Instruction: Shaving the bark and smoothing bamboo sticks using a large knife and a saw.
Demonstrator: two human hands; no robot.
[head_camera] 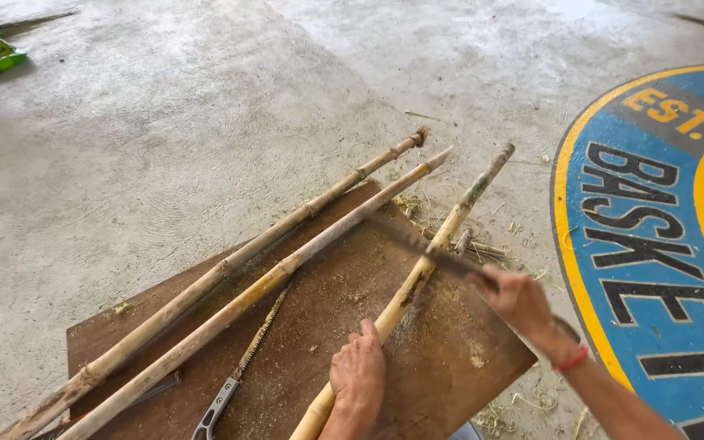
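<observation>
Your left hand (358,376) presses down on the pale yellow bamboo pole (427,259), fingers wrapped over it, pinning it to the brown sawdust-covered wooden board (327,326). Your right hand (518,300), fist shut round the handle, holds a dark-bladed handsaw (417,243) w/ the blade lying across that pole just above your left hand. Pole runs diagonally off the board's far edge onto the grey concrete floor (165,122). Two longer bamboo poles (270,253) lie side by side to the left. A second saw w/ a grey handle (234,379) lies on the board btw them and your pole.
</observation>
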